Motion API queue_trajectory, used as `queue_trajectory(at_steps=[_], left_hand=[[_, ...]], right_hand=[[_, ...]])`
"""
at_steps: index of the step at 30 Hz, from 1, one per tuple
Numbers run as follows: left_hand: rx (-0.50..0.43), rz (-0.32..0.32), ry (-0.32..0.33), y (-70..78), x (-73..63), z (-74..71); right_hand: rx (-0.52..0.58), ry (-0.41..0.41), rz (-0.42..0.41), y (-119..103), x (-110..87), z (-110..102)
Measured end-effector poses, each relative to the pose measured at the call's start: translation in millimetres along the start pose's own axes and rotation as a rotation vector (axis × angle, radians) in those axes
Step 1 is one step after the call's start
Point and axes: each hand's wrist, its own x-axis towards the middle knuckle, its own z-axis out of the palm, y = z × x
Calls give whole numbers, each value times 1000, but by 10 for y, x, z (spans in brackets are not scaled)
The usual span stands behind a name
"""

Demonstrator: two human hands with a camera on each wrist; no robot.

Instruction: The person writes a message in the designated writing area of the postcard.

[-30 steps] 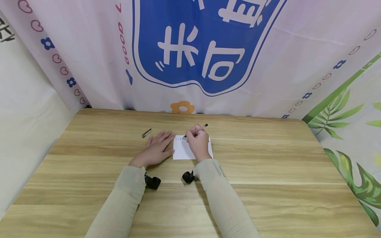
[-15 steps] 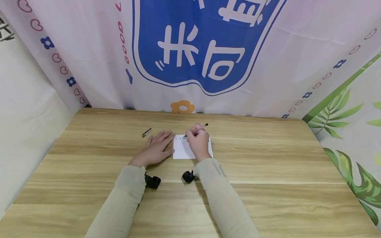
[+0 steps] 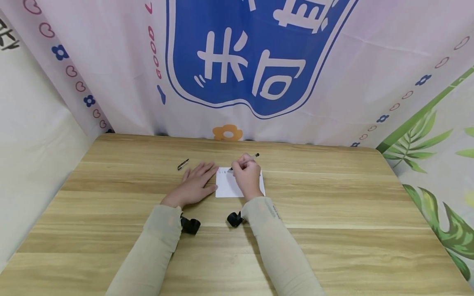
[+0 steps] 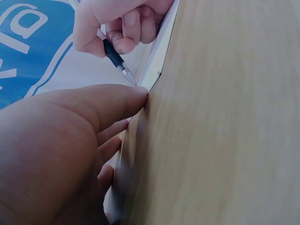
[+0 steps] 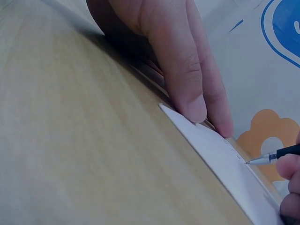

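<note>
A small white sheet of paper (image 3: 224, 187) lies on the wooden table, with a short row of dark marks near its top left. My right hand (image 3: 247, 176) rests over the sheet's right part and pinches a pen (image 3: 255, 156). In the right wrist view the pen's tip (image 5: 251, 162) is right at the paper, at the end of the marks. My left hand (image 3: 194, 185) lies flat with fingers spread, its thumb and fingertips on the paper's left edge. The left wrist view shows that thumb (image 4: 133, 98) pressing the near corner.
A dark pen cap (image 3: 182, 164) lies on the table (image 3: 333, 230) beyond my left hand. Behind the table's back edge hangs a printed curtain (image 3: 129, 102) with a blue emblem. Black wrist cameras sit under both sleeves.
The pen tip has shifted very slightly along the row of marks. My left hand, the sheet and the cap stay where they were.
</note>
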Motion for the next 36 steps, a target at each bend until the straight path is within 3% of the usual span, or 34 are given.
queue_trajectory(at_steps=[36], left_hand=[[23,-5,4,25,-16,-7]], right_hand=[[-1,0,-9,47,5,12]])
